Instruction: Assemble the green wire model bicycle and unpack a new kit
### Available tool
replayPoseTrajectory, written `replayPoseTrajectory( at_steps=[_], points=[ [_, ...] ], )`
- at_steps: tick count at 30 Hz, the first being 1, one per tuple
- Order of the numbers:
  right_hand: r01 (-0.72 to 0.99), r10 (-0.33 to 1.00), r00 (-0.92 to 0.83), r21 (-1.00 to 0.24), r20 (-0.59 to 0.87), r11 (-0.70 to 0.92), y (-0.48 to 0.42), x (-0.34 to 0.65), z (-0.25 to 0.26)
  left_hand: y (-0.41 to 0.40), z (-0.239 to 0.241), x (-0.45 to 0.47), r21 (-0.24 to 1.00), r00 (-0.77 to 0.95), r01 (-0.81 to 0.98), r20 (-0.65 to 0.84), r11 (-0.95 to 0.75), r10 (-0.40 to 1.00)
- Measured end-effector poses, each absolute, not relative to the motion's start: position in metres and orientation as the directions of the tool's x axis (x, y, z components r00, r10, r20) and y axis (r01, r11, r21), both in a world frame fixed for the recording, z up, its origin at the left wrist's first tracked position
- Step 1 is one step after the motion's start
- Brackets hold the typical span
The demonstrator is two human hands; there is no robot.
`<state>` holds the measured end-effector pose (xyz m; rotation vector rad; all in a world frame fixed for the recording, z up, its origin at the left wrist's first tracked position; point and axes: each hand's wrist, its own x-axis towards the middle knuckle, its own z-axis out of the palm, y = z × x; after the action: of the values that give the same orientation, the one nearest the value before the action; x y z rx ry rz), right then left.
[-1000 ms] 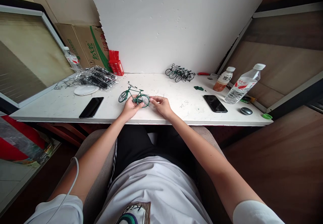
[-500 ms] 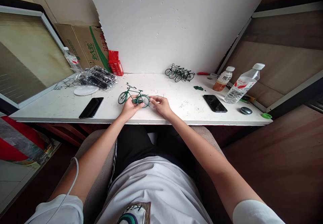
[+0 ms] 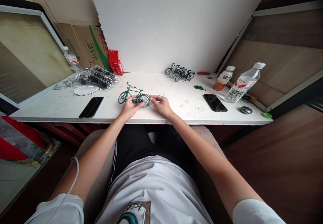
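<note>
black phone [image 3: 91,107] at left | red box [image 3: 115,63] beside cardboard carton [image 3: 87,45] | grey oval [image 3: 246,110], perhaps a mouse

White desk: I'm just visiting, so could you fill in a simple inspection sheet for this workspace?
Surface: white desk, speckled with dark marks.
Job's things: green model bicycle in hand; a cluster of small bicycles stands farther back.
Clutter: left phone, right phone, plastic-wrapped bundle, amber bottle, clear bottle, green cap.
Hands: left hand holds the bicycle near its rear wheel; right hand has its fingertips at that wheel's edge, grip unclear.
Cables: white cord by the left arm; ends unclear.
Surroundings: white panel behind, cardboard box and red box at back left.
</note>
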<state>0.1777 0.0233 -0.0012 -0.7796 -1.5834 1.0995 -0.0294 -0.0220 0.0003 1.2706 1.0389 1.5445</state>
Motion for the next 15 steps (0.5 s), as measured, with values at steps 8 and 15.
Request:
replayPoseTrajectory(
  at_steps=[8,15],
  points=[
    [-0.027,0.891,-0.271,-0.928,0.364,0.371,0.0230,0.1775,-0.0009,-0.0213,-0.0010,-0.0299,0.953,-0.101,-0.096,0.279,-0.289,0.955],
    [-0.051,0.892,-0.270,-0.931,0.362,0.362,0.0236,0.1774,-0.0015,-0.0215,-0.0013,-0.0295,0.954,-0.119,-0.089,0.276,-0.287,0.954]
  ],
)
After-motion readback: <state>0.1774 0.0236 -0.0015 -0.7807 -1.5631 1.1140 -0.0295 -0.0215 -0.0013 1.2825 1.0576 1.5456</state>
